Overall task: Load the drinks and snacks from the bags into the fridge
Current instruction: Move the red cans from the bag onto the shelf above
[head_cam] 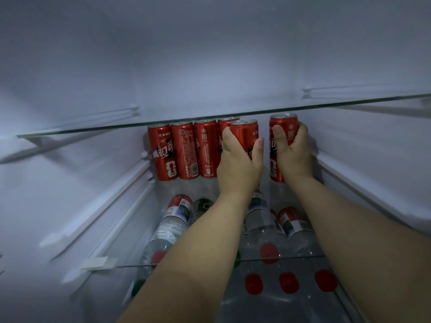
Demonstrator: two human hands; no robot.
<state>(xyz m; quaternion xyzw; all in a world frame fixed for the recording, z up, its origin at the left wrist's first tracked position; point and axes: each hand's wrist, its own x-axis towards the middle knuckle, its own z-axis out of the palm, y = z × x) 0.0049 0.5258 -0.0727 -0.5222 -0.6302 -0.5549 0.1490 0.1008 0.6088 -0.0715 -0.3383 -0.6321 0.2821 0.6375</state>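
I look into a fridge. Several red cola cans (184,151) stand upright in a row at the back of a glass shelf (177,265). My left hand (238,164) grips one more red can (245,134) just in front of the row's right end. My right hand (292,150) grips another red can (281,127) further right, near the fridge's right wall. Both held cans are upright, at or just above the shelf.
A second glass shelf (210,118) runs close above the can tops. Under the lower glass lie several clear water bottles (168,227) with red caps, pointing toward me. White fridge walls with shelf rails (98,210) close in left and right.
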